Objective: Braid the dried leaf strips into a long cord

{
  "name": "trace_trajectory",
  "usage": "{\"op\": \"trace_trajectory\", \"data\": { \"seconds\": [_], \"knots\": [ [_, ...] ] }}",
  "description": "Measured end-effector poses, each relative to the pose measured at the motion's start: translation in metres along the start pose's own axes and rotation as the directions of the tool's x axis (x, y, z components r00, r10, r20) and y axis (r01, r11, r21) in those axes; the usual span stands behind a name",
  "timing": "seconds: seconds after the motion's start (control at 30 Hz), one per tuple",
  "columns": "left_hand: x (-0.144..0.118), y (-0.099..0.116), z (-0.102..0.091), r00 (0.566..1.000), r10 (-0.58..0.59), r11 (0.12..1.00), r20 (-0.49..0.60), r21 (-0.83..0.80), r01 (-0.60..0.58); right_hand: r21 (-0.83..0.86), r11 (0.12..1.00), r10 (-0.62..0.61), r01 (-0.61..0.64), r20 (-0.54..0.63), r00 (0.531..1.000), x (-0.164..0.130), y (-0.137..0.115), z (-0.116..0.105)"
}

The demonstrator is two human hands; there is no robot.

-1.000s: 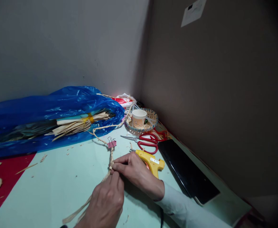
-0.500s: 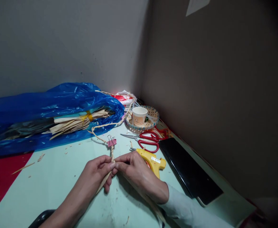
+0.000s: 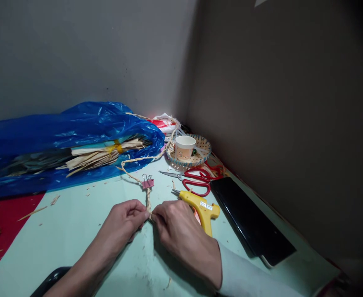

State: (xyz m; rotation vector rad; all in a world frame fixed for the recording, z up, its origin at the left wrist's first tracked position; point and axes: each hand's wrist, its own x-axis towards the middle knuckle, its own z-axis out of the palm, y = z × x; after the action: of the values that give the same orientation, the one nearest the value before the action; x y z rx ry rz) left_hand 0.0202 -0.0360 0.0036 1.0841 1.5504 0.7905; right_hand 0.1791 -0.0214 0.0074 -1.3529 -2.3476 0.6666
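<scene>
- Left hand (image 3: 124, 220) and right hand (image 3: 176, 231): fingers of both pinched on the braided straw cord (image 3: 148, 202), meeting at its near end on the pale green worktop (image 3: 76, 231).
- Cord: runs away from the hands through a pink binder clip (image 3: 147, 182) toward the woven basket (image 3: 204, 144).
- Right of the hands: yellow glue gun (image 3: 200, 205), red scissors (image 3: 196, 181).
- Left rear: blue plastic bag (image 3: 60, 132) holding straw.
</scene>
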Motion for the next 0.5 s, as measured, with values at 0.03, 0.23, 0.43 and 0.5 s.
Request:
{"op": "trace_trajectory", "data": {
  "seconds": [0.03, 0.23, 0.43, 0.5],
  "knots": [
    [0.0, 0.0, 0.0, 1.0, 0.011, 1.0, -0.008, 0.018, -0.011, -0.015, 1.0, 0.001, -0.001, 0.007, 1.0, 0.0, 0.001, -0.001],
    [-0.001, -0.001, 0.003, 0.997, 0.069, 0.993, -0.037, 0.097, -0.065, -0.085, 0.996, 0.009, -0.007, 0.017, 1.0, -0.006, -0.008, -0.009],
    [0.0, -0.007, 0.002, 1.0, 0.006, 1.0, 0.029, 0.009, -0.006, -0.24, 0.958, -0.164, 0.158, -0.004, 0.986, -0.022, -0.023, 0.005],
    [0.001, -0.011, 0.0, 0.996, -0.038, 0.998, 0.08, -0.054, 0.043, -0.341, 0.89, -0.326, 0.304, -0.008, 0.945, -0.024, -0.021, 0.016]
  ]
}}
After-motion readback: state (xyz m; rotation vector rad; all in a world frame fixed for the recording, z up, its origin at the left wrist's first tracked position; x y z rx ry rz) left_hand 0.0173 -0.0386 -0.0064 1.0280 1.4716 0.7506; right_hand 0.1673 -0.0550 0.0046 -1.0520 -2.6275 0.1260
